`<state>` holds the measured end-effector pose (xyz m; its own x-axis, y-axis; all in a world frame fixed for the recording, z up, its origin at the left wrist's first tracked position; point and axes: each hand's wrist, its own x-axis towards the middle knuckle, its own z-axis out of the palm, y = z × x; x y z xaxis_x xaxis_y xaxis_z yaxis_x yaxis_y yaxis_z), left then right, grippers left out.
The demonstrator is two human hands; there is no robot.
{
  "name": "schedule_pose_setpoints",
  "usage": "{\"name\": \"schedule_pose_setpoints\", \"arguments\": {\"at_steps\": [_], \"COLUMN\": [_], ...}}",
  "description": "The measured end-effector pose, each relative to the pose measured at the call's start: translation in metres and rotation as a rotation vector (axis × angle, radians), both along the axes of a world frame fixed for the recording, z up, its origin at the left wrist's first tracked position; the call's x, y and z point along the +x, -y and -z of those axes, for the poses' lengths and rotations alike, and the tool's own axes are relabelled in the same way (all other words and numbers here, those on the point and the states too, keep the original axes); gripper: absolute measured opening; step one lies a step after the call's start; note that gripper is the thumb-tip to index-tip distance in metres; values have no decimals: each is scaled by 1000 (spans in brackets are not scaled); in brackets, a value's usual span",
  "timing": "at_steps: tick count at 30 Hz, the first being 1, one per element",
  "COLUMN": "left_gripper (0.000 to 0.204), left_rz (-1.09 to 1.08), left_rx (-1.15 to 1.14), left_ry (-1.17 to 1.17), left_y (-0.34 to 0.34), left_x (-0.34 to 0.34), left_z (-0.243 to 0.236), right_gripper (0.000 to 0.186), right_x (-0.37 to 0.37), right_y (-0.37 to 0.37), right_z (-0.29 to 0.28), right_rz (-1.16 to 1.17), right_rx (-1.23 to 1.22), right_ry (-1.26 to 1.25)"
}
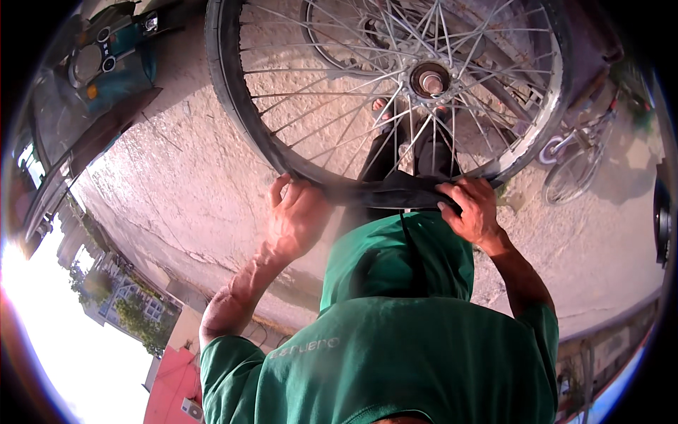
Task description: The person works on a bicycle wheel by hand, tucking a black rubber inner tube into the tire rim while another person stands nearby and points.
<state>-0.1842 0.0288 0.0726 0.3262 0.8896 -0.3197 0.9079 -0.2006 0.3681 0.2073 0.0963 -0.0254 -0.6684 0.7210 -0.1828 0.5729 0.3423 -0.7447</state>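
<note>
A large spoked bicycle wheel [429, 79] stands before me, its lower edge near my lap. Along its left side runs a black tyre [233, 92], while the pale metal rim [547, 131] shows on the right. My left hand [300, 215] is closed on the tyre at the lower left, its fingertips partly hidden. A slack, folded stretch of black rubber [402, 194] lies along the lower edge; whether it is tyre or inner tube I cannot tell. My right hand [474, 212] grips its right end, thumb below and fingers above.
A teal and black vehicle [116, 67] stands at the far left. Another wheel [339, 35] lies behind the spokes. To the right is a small bicycle [575, 159] on the rough concrete ground [169, 184]. My feet [381, 113] show through the spokes.
</note>
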Motion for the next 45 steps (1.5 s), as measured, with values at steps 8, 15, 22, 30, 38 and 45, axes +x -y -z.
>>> {"name": "schedule_pose_setpoints", "arguments": {"at_steps": [8, 15, 22, 30, 38, 45], "left_gripper": [22, 24, 27, 18, 23, 26], "left_rz": [-135, -47, 17, -37, -5, -16], "left_rx": [56, -142, -328, -269, 136, 173], "left_ry": [107, 167, 27, 64, 139, 92], "left_y": [-32, -36, -32, -31, -15, -11], "left_x": [31, 71, 79, 87, 96, 95], "left_z": [-5, 4, 5, 12, 16, 24], "right_gripper": [36, 38, 50, 43, 26, 31], "right_x": [-6, -15, -21, -19, -11, -17], "right_y": [8, 17, 5, 16, 24, 24], "right_z": [2, -1, -21, -11, 0, -10], "right_rz": [25, 60, -12, 19, 29, -74], "right_rx": [5, -51, -79, -36, -25, -63], "right_ry": [-13, -41, 37, -24, -152, -39]}}
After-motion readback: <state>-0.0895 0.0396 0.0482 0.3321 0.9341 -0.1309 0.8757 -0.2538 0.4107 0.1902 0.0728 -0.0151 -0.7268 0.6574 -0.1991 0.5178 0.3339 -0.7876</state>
